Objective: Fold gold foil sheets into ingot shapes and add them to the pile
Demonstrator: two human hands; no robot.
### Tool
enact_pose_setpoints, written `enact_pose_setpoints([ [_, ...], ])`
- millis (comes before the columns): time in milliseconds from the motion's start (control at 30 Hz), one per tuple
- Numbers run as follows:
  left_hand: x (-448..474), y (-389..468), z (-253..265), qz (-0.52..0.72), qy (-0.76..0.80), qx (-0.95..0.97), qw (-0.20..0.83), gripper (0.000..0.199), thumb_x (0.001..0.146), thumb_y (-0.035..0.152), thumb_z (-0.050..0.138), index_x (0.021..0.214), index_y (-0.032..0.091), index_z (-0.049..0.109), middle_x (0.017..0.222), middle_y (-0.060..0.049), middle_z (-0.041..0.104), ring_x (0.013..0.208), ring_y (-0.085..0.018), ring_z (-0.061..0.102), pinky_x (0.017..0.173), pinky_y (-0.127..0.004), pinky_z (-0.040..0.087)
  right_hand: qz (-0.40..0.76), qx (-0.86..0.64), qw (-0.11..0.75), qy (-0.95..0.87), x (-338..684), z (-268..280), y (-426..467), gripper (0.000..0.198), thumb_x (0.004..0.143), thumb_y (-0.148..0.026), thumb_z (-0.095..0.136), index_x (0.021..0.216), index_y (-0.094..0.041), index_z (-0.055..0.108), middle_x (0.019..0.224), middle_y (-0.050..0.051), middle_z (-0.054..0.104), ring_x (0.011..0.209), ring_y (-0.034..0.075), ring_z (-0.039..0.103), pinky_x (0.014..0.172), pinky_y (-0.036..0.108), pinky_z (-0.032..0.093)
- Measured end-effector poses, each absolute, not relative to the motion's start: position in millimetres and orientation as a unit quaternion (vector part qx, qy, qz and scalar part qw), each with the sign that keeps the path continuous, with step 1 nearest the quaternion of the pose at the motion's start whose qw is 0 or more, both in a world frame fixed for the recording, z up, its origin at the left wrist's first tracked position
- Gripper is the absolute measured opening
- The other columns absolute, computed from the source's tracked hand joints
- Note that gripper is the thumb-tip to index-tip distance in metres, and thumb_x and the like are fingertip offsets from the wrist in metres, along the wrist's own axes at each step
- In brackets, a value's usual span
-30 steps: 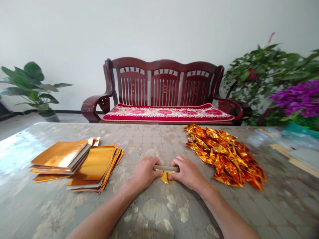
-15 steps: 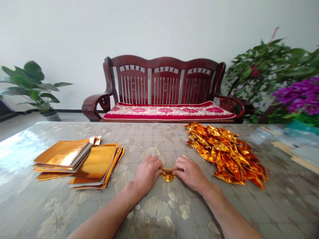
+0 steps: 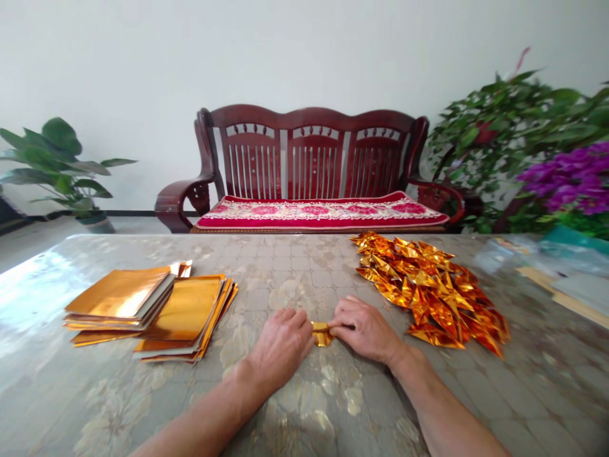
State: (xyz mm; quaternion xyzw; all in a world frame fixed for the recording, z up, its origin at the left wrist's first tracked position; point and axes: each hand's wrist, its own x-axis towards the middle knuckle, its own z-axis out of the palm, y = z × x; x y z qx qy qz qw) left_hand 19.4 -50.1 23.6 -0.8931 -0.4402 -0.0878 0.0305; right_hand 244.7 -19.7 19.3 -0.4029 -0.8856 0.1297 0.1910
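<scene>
A small folded piece of gold foil paper (image 3: 322, 334) lies between my two hands, low over the middle of the table. My left hand (image 3: 285, 339) is closed at its left end, the fingertips curled down and partly hidden. My right hand (image 3: 364, 327) pinches its right end between thumb and fingers. To the left, stacks of flat gold foil sheets (image 3: 188, 309) overlap on the table. On the right is a heap of pointed, folded gold foil pieces (image 3: 428, 289).
The table (image 3: 266, 412) has a patterned, shiny cover. Plastic bags (image 3: 507, 254) and flat light-coloured strips (image 3: 561, 295) lie at its right edge. Beyond it stands a dark red wooden bench (image 3: 314, 158) with a red cushion (image 3: 323, 212). Potted plants (image 3: 61, 165) flank it.
My left hand has turned and dropped slightly, its fingers now curling over the foil paper's left end. My right hand keeps its pinch almost in place.
</scene>
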Motion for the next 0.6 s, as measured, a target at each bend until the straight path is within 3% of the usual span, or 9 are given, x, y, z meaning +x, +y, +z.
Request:
enact_pose_setpoints([
  [100, 22.9, -49.2, 23.4, -0.087, -0.463, -0.882, 0.020, 0.030, 0.101, 0.033, 0.045, 0.083, 0.021, 0.065, 0.085, -0.004, 0.064, 0.083, -0.021, 0.059, 0.073, -0.034, 0.041, 0.134, -0.438, 0.207, -0.864, 243.1, 17.8, -19.2, 0.029, 0.095, -0.031, 0.056, 0.071, -0.023, 0.070, 0.076, 0.001, 0.062, 0.082, 0.016, 0.055, 0.074, 0.029, 0.041],
  [167, 25.9, -46.4, 23.1, -0.088, -0.485, -0.870, 0.015, 0.028, 0.099, 0.034, 0.048, 0.082, 0.021, 0.066, 0.084, -0.004, 0.065, 0.082, -0.021, 0.060, 0.072, -0.034, 0.040, 0.133, -0.465, 0.212, -0.849, 240.3, 16.8, -19.2, 0.026, 0.092, -0.028, 0.061, 0.067, -0.022, 0.066, 0.074, 0.000, 0.061, 0.081, 0.016, 0.054, 0.073, 0.028, 0.040],
  [300, 29.2, -40.0, 23.6, -0.108, -0.524, -0.844, -0.021, 0.020, 0.094, 0.035, 0.058, 0.082, 0.021, 0.065, 0.087, -0.002, 0.066, 0.084, -0.021, 0.061, 0.074, -0.033, 0.041, 0.134, -0.500, 0.190, -0.834, 236.2, 18.5, -20.7, 0.011, 0.080, -0.021, 0.072, 0.074, -0.023, 0.064, 0.078, -0.002, 0.062, 0.083, 0.016, 0.054, 0.071, 0.027, 0.037],
  [433, 27.4, -34.6, 23.9, -0.147, -0.543, -0.823, -0.085, 0.012, 0.088, 0.035, 0.066, 0.093, 0.024, 0.066, 0.096, -0.002, 0.067, 0.093, -0.021, 0.061, 0.078, -0.030, 0.042, 0.129, -0.509, 0.167, -0.834, 237.3, 21.1, -22.5, 0.014, 0.080, -0.024, 0.074, 0.076, -0.022, 0.060, 0.081, -0.002, 0.061, 0.083, 0.017, 0.053, 0.069, 0.028, 0.034],
  [500, 26.2, -32.0, 24.3, -0.153, -0.545, -0.817, -0.112, 0.018, 0.086, 0.033, 0.069, 0.101, 0.025, 0.066, 0.099, -0.002, 0.068, 0.095, -0.022, 0.061, 0.078, -0.030, 0.042, 0.131, -0.507, 0.161, -0.837, 238.1, 21.3, -23.0, 0.016, 0.080, -0.025, 0.074, 0.076, -0.022, 0.059, 0.081, -0.002, 0.060, 0.084, 0.017, 0.053, 0.068, 0.027, 0.033],
  [600, 24.8, -29.4, 26.3, -0.133, -0.545, -0.814, -0.149, 0.015, 0.082, 0.033, 0.071, 0.094, 0.024, 0.067, 0.089, -0.001, 0.068, 0.089, -0.022, 0.062, 0.073, -0.029, 0.040, 0.137, -0.502, 0.159, -0.839, 238.2, 21.1, -23.0, 0.019, 0.080, -0.026, 0.075, 0.075, -0.022, 0.058, 0.080, -0.002, 0.059, 0.084, 0.016, 0.052, 0.069, 0.027, 0.033],
])
